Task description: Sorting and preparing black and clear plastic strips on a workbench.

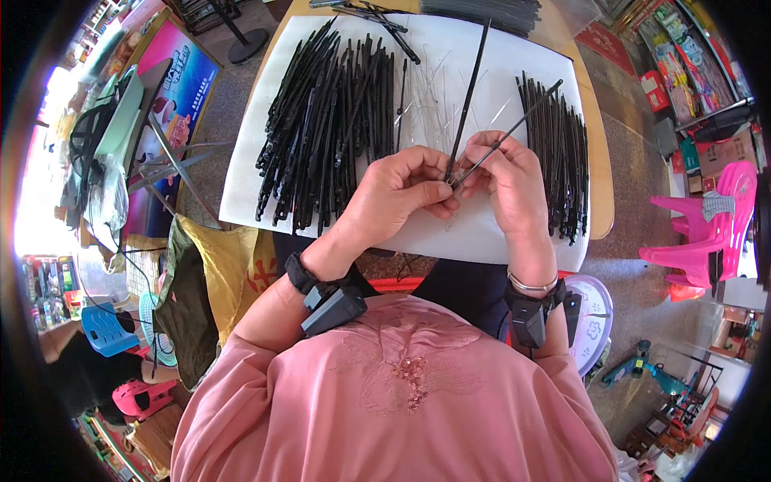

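My left hand (395, 193) is closed, thumb against fingers, around the lower end of a long thin black strip (472, 84) that points away from me. In my right hand (514, 181), a second black strip (532, 111) slants up to the right from between the fingers. The two strips' lower ends meet between my fingertips; how they touch there is too small to make out. Beyond my hands thin silvery wires (434, 100) lie scattered. A large pile of black strips (321, 128) is on the left, and a smaller pile (569, 173) lies on the right.
A white sheet (245, 189) covers most of the wooden table (601, 193). More dark strips (486, 12) lie at its far edge. A yellow bag (225, 261) hangs at the near left, a pink plastic chair (715, 233) stands right, and a round patterned tray (593, 321) sits beside my right forearm.
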{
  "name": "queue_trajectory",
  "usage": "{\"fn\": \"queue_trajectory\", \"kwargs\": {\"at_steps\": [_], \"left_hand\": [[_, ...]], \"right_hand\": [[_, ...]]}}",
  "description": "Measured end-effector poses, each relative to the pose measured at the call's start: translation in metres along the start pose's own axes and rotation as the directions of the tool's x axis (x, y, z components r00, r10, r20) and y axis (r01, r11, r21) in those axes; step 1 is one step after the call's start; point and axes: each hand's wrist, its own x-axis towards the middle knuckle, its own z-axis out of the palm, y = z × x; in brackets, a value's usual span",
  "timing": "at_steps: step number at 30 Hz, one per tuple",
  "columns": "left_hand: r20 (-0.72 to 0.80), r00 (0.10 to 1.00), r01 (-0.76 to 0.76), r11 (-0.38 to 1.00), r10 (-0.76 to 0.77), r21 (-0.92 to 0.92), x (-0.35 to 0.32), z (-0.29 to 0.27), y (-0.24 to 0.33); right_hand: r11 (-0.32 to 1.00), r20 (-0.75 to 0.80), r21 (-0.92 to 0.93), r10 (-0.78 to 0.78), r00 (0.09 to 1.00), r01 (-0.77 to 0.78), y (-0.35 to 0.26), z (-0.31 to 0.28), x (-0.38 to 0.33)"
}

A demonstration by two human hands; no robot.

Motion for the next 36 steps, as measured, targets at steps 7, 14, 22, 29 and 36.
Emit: {"fn": "queue_trajectory", "kwargs": {"at_steps": [7,14,22,29,36], "left_hand": [[-0.046,0.998,-0.04,0.993,0.045,0.108,-0.005,0.007,-0.001],[0.057,0.994,-0.1,0.993,0.097,0.064,-0.008,0.003,-0.004],[0.125,0.986,-0.122,0.991,0.114,0.059,-0.01,0.0,-0.002],[0.186,0.975,-0.122,0.993,0.121,-0.005,-0.009,0.001,-0.003],[0.001,0.993,-0.113,0.99,0.114,-0.084,-0.008,0.007,-0.005]], "right_hand": [[0.986,-0.006,-0.165,0.001,1.0,-0.002,-0.007,0.004,-0.001],[0.985,-0.04,-0.173,-0.008,0.999,0.001,-0.007,0.008,-0.007],[0.997,-0.068,-0.077,0.0,0.998,-0.006,-0.001,0.011,-0.011],[0.998,-0.037,-0.014,0.058,0.998,-0.058,-0.004,0.005,-0.012],[0.983,-0.041,-0.057,-0.174,0.984,0.172,-0.005,0.006,-0.022]]}}
